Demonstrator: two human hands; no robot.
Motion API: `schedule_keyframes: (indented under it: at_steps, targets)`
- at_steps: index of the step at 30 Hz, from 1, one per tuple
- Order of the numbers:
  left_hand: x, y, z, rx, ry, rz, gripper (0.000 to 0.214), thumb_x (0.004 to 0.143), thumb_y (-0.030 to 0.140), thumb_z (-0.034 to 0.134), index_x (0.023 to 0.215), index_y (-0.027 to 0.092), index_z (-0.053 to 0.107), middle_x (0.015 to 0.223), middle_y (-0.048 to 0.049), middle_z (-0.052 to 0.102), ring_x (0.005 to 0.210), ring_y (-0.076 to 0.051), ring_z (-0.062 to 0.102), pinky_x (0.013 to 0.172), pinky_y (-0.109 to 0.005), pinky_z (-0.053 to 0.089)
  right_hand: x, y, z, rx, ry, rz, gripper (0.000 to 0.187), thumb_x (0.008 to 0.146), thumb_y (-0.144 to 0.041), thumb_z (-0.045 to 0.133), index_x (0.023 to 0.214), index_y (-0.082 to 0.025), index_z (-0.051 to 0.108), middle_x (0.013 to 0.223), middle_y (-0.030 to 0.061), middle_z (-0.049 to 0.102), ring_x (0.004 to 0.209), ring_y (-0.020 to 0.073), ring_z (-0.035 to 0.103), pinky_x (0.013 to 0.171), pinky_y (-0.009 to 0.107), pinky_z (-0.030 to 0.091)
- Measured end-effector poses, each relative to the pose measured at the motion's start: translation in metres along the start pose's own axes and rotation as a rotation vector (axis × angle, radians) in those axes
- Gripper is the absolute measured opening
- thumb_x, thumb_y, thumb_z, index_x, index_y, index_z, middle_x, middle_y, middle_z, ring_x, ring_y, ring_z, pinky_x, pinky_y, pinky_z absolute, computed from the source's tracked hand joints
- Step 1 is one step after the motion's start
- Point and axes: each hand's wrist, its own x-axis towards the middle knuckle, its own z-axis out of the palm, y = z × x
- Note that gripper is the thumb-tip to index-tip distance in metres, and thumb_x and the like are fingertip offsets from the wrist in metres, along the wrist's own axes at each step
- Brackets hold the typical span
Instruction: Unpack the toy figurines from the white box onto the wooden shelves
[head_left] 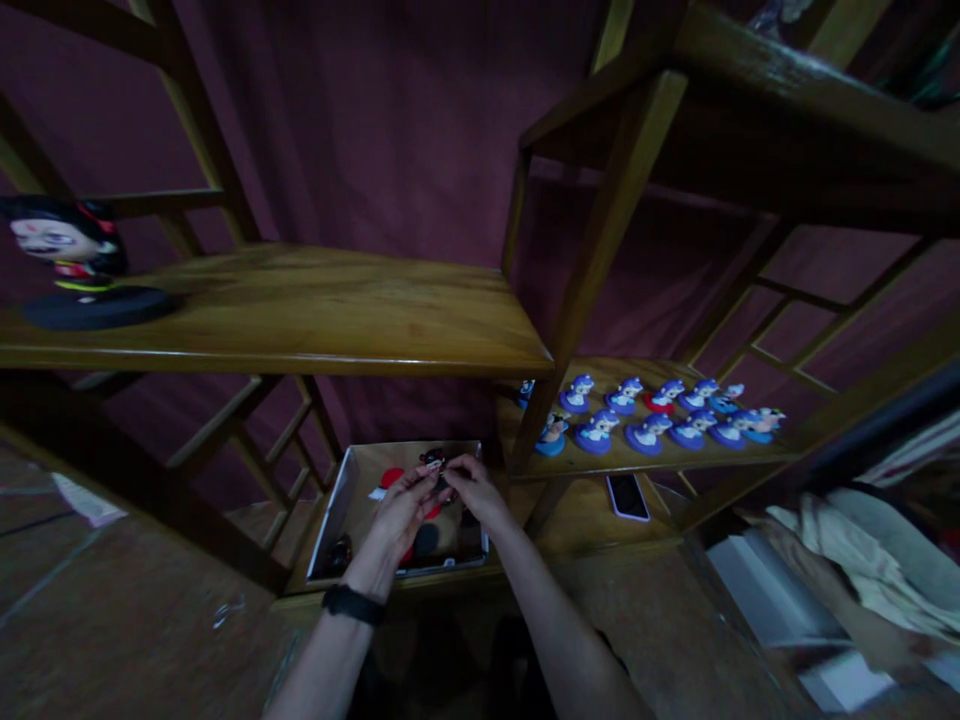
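A small black-haired figurine (433,458) is held up between both hands above a shallow cardboard box. My left hand (403,508) has its fingers closed around the figurine's lower left side. From the other side, my right hand (476,490) pinches it with bent fingers. The figurine's lower part is mostly hidden by the fingers. Beneath the hands, the box (341,490) contains red round pieces (391,477), a dark round piece (427,540) and another dark figurine (339,553) in its lower left corner.
Above the box runs a wooden shelf (360,310) bearing a larger figurine (75,250) on a dark base. Several purple-haired figurines (649,432) line a lower shelf at right, with a phone (627,497) below them. A person's arm (825,590) and white boxes (765,590) are at far right.
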Motion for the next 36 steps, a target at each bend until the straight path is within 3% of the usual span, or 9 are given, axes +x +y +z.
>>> schedule_keyframes:
  at_steps: [7, 14, 18, 25, 30, 36]
  targets:
    - [-0.016, -0.002, 0.002, 0.049, 0.019, 0.027, 0.021, 0.067, -0.001, 0.063, 0.083, 0.013, 0.063, 0.078, -0.0044, 0.068, 0.067, -0.014, 0.065, 0.069, -0.029, 0.056, -0.009, -0.001, 0.0, -0.062, -0.087, 0.036, 0.015, 0.067, -0.026, 0.057, 0.081, -0.022, 0.053, 0.064, -0.0076, 0.055, 0.06, 0.0107, 0.052, 0.062, 0.023, 0.041]
    - [-0.037, -0.002, 0.008, 0.092, -0.008, 0.09, 0.022, 0.065, 0.0, 0.064, 0.083, 0.011, 0.066, 0.086, -0.0069, 0.069, 0.07, -0.015, 0.066, 0.069, -0.03, 0.056, -0.021, -0.011, 0.003, -0.026, -0.03, -0.002, 0.011, 0.061, -0.019, 0.059, 0.071, -0.022, 0.054, 0.063, -0.0061, 0.057, 0.064, 0.0136, 0.055, 0.06, 0.024, 0.043]
    - [-0.051, 0.003, 0.008, 0.112, -0.015, 0.096, 0.022, 0.063, -0.001, 0.065, 0.082, 0.01, 0.067, 0.08, -0.007, 0.07, 0.067, -0.015, 0.066, 0.069, -0.029, 0.056, -0.028, -0.012, 0.007, 0.007, -0.009, -0.027, 0.011, 0.058, -0.014, 0.058, 0.067, -0.021, 0.054, 0.064, -0.0043, 0.058, 0.066, 0.0151, 0.056, 0.062, 0.026, 0.044]
    - [-0.084, 0.006, 0.006, 0.105, 0.073, 0.073, 0.018, 0.067, -0.004, 0.06, 0.077, 0.01, 0.065, 0.077, -0.0075, 0.07, 0.069, -0.015, 0.066, 0.068, -0.029, 0.057, -0.059, -0.016, 0.013, 0.095, -0.03, -0.012, 0.01, 0.058, -0.016, 0.06, 0.067, -0.019, 0.057, 0.067, -0.0039, 0.06, 0.072, 0.0147, 0.057, 0.07, 0.027, 0.045]
    - [-0.112, 0.01, 0.007, 0.077, 0.128, 0.049, 0.017, 0.071, -0.006, 0.054, 0.074, 0.009, 0.062, 0.074, -0.0083, 0.069, 0.066, -0.017, 0.067, 0.067, -0.027, 0.057, -0.097, -0.016, -0.006, 0.462, -0.165, 0.12, 0.03, 0.061, -0.036, 0.067, 0.086, -0.02, 0.062, 0.082, 0.0002, 0.064, 0.076, 0.0162, 0.061, 0.07, 0.031, 0.048]
    - [-0.143, 0.02, 0.01, 0.037, 0.121, 0.045, 0.017, 0.073, -0.006, 0.052, 0.077, 0.009, 0.058, 0.072, -0.0099, 0.069, 0.072, -0.021, 0.068, 0.066, -0.027, 0.057, -0.137, 0.004, -0.04, 0.496, -0.026, 0.234, 0.03, 0.057, -0.037, 0.073, 0.079, -0.019, 0.064, 0.083, 0.0037, 0.068, 0.073, 0.0157, 0.061, 0.069, 0.028, 0.047]
